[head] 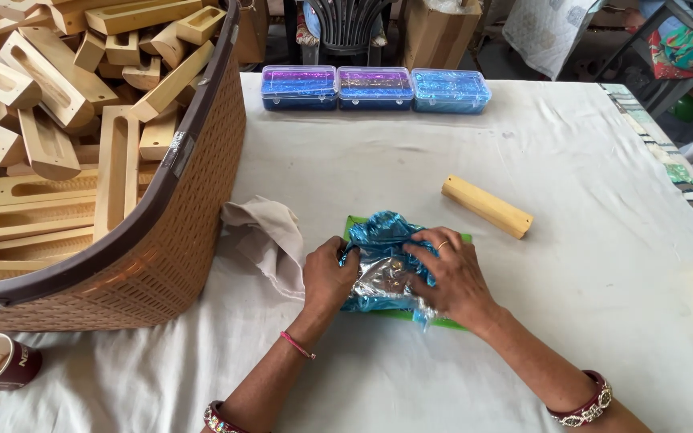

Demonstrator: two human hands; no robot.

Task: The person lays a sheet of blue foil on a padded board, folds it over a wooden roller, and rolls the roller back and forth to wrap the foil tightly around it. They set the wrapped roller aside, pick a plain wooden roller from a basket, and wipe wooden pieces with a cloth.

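Our left hand (326,277) and right hand (451,277) both grasp the blue foil (382,240) over the green box (447,323); we should press evenly, smoothing creases without tearing.

Left hand (327,277): curled into a loose fist, knuckles up, thumb side turned inward toward the other hand.
Left wrist: bent slightly, a thin pink thread band around it; a beaded bangle sits further down the forearm.
Right hand (451,277): palm down, fingers spread and bent, pressing downward; a ring shows on one finger.
Right wrist: straight, with a wide dark red bangle lower on the forearm.
Arms: both bare, reaching forward and angling in so the hands lie close together.
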